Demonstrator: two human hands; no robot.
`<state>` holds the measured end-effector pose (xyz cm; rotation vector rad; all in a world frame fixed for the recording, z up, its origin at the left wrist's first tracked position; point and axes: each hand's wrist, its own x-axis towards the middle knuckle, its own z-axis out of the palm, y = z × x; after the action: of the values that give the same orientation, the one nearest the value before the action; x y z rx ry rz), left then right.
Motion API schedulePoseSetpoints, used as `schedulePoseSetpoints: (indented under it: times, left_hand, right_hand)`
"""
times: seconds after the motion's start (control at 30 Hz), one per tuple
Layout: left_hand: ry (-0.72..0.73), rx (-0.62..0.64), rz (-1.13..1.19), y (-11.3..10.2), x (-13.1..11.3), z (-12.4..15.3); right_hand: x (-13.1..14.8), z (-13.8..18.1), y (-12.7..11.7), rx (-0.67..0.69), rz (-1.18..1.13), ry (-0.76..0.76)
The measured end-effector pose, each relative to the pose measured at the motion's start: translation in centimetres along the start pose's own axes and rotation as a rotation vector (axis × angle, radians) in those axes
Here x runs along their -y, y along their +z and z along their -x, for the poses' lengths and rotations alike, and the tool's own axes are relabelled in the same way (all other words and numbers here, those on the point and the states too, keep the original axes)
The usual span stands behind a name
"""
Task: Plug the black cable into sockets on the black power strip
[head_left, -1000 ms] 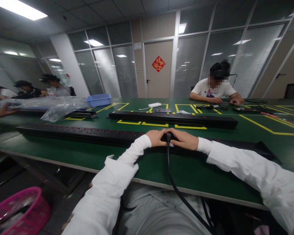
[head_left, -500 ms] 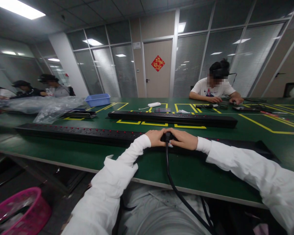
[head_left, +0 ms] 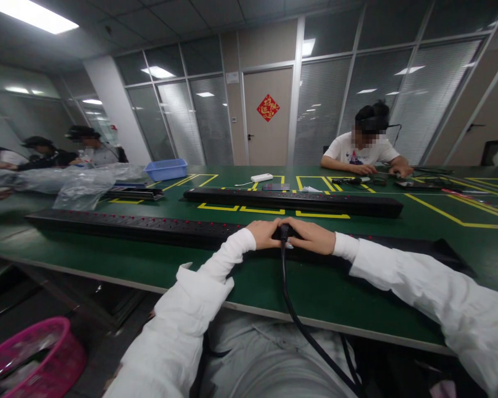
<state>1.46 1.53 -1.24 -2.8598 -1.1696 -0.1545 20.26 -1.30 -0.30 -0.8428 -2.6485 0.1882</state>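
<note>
A long black power strip [head_left: 128, 225] with a row of red dots lies across the green table in front of me. Over its middle, my left hand [head_left: 265, 233] and my right hand [head_left: 313, 235] meet, fingers closed around a black power plug [head_left: 284, 231]. From the plug a thick black cable [head_left: 285, 287] drops over the table's near edge past my lap. My fingers hide the plug's front, so I cannot tell whether it sits in a socket. A second black power strip [head_left: 294, 200] lies behind, roughly parallel.
Clear plastic wrap [head_left: 83, 185] and a blue bin [head_left: 166, 169] are at the far left. A white device [head_left: 261, 177] lies beyond the rear strip. Across the table [head_left: 232, 282] sits a co-worker [head_left: 363, 149]; others are at the left. A pink basket [head_left: 62, 354] stands low left.
The clear plastic wrap at the left has shifted and sunk a little. My hands, the plug and the strips look unmoved.
</note>
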Motion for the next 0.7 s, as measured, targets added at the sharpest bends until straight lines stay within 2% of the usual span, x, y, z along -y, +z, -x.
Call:
schedulePoseSetpoints:
  times: [0.53,0.7]
  left_hand:
    - [-0.008,-0.035,-0.046,-0.04,0.0,-0.07]
    - [-0.036,-0.012,-0.046,-0.2,-0.19,-0.04]
  right_hand:
    - [-0.14,-0.05,-0.1,-0.007,-0.049,0.015]
    - [-0.16,-0.01,-0.1,-0.019,-0.038,0.021]
